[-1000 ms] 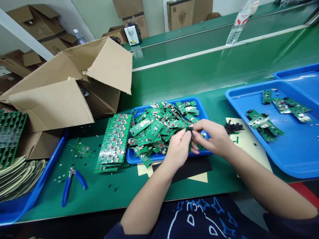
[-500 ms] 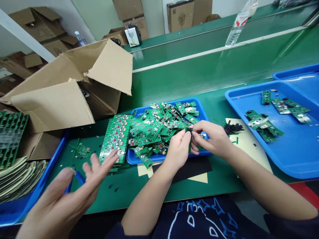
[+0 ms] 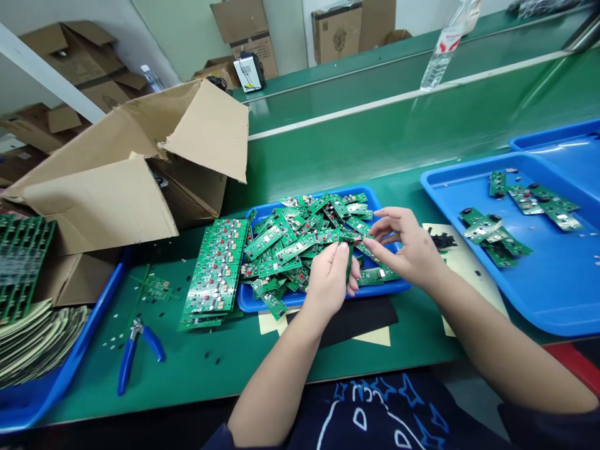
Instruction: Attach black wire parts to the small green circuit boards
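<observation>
My left hand (image 3: 329, 281) is closed around a small green circuit board (image 3: 348, 259), held on edge above the front of a blue tray; my fingers cover much of it. Just to its right, my right hand (image 3: 405, 250) is open, thumb and fingers apart, fingertips close to the board, with nothing visible in them. Beneath both hands the blue tray (image 3: 323, 303) holds a loose heap of narrow circuit boards (image 3: 295, 244). Left of the tray lies a stack of uncut board panels (image 3: 216, 269). Blue-handled cutters (image 3: 134, 350) lie open on the table.
At right, another blue tray (image 3: 529, 306) holds several boards (image 3: 487, 228). Small black pieces (image 3: 443, 240) lie on a yellowish sheet (image 3: 469, 275). A black sheet (image 3: 360, 322) is at the table's front. An open carton (image 3: 94, 200) stands back left; a water bottle (image 3: 440, 59) stands behind.
My right hand has moved right, away from the board, and its fingers have opened. Another person's hand at the lower left has gone from view, uncovering the cutters.
</observation>
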`<state>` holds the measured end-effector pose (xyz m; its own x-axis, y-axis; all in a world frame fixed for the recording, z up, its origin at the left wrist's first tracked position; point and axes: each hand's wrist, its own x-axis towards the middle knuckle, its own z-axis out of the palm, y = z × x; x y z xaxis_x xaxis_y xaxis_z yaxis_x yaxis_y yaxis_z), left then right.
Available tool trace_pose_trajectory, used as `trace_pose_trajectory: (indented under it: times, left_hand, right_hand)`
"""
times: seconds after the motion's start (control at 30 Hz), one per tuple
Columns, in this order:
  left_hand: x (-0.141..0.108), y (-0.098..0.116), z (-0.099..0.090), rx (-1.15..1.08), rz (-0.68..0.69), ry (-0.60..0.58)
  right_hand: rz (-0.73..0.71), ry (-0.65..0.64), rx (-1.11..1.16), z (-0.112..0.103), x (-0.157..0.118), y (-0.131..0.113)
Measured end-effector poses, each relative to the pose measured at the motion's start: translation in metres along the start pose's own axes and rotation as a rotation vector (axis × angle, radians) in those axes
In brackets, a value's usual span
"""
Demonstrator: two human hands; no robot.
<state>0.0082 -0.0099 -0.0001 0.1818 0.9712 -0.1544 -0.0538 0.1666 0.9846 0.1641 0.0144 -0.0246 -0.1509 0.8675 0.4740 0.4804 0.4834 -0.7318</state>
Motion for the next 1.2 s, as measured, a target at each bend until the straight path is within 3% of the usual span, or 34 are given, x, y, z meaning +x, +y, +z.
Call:
trace_pose_trajectory:
  times: [0.1,0.23,0.37,0.57,0.7,0.83,0.93,1.07,1.2]
  left_hand:
    - [0.001,-0.001,0.0,-0.043,-0.002,-0.006]
    - [0.002,-0.005,0.0,-0.075,-0.019,-0.036]
    - [0.003,-0.006,-0.001,-0.02,-0.025,-0.069]
    - [0.0,-0.003,-0.001,0.152,-0.046,-0.208]
    - [-0.002,-0.004,0.001,0.206,-0.028,-0.271]
    - [-0.002,-0.006,0.001,0.161,0.023,-0.184]
    - [0.0,-0.007,0.0,0.133,0.064,-0.101]
    - [0.002,-0.009,-0.003,0.198,0.116,-0.155]
    - [0.003,-0.013,-0.005,0.371,0.221,-0.177]
  right_hand:
    - [-0.094,-0.062,0.022,-0.001,0.001,0.001]
    - [-0.208,-0.027,-0.043,-0.001,0.003,-0.003]
    - [-0.24,0.012,-0.043,-0.005,0.005,-0.005]
    - [-0.274,0.05,-0.052,-0.004,0.004,-0.004]
    - [-0.225,0.041,0.023,-0.001,0.001,-0.003]
    - [-0.117,0.158,0.078,-0.005,0.002,-0.005]
    - [-0.142,0.168,0.033,-0.008,0.004,-0.009]
    - [-0.244,0.073,-0.014,-0.004,0.003,-0.012]
    - [-0.278,0.08,-0.026,0.0,0.003,-0.014]
